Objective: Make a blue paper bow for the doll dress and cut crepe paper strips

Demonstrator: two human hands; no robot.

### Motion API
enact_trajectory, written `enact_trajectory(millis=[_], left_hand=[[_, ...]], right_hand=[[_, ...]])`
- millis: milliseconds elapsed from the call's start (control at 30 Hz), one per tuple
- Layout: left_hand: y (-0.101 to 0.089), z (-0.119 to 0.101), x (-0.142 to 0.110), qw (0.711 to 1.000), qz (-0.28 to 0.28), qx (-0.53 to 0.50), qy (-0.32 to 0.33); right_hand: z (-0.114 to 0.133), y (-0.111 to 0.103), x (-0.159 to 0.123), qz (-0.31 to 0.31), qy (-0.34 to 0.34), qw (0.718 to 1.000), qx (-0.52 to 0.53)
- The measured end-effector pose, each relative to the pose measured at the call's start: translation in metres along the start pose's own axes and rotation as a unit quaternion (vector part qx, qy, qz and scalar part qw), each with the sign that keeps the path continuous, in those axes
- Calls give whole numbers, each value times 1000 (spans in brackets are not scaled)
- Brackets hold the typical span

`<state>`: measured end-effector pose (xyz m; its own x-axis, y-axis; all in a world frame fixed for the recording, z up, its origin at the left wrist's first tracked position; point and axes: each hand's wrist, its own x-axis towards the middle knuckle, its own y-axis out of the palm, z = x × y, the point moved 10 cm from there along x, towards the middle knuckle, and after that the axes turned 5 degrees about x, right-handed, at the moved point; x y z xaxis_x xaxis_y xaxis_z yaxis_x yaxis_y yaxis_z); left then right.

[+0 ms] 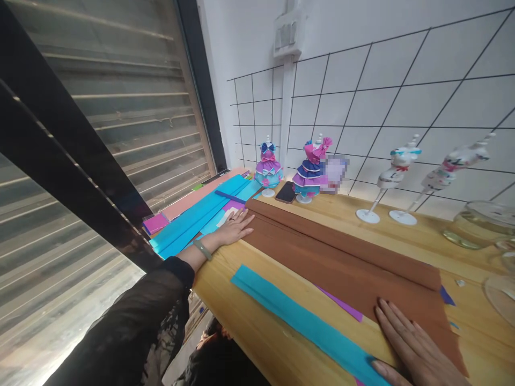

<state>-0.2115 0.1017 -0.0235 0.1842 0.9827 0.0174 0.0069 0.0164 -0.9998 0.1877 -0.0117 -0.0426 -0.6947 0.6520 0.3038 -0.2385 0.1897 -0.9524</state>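
Note:
A long sheet of brown crepe paper (322, 252) lies across the table, its far edge folded or rolled over. My left hand (235, 226) rests flat on the brown sheet's left end, fingers spread and a bangle on the wrist. Near the right end, my right hand (410, 338) lies with fingers stretched out on the brown paper, its thumb on a teal paper strip (298, 321). That strip runs along the table's front edge. A purple paper piece (341, 304) sticks out from beneath the brown sheet.
Blue paper (201, 217) and other coloured sheets are stacked at the left. Along the wall stand two small mannequins in paper dresses (268, 170), a phone (286, 192) and two barer mannequins (396, 166). A glass teapot (475, 225) sits at the far right of the wooden table (217, 268).

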Motion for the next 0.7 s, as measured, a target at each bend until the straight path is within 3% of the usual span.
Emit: enact_trajectory(millis=[333,433,600,700], left_hand=[[5,12,2,999,0,41,-4],[5,12,4,998,-1,58,1],[2,10,4,997,1,75,0],[2,9,5,997,8,81,1]], right_hand=[[-4,-8,11,57,105,989,87],[-5,-21,18,71,118,981,138],[-15,-61,24,44,131,969,206],[-12,-66,21,103,125,950,266]])
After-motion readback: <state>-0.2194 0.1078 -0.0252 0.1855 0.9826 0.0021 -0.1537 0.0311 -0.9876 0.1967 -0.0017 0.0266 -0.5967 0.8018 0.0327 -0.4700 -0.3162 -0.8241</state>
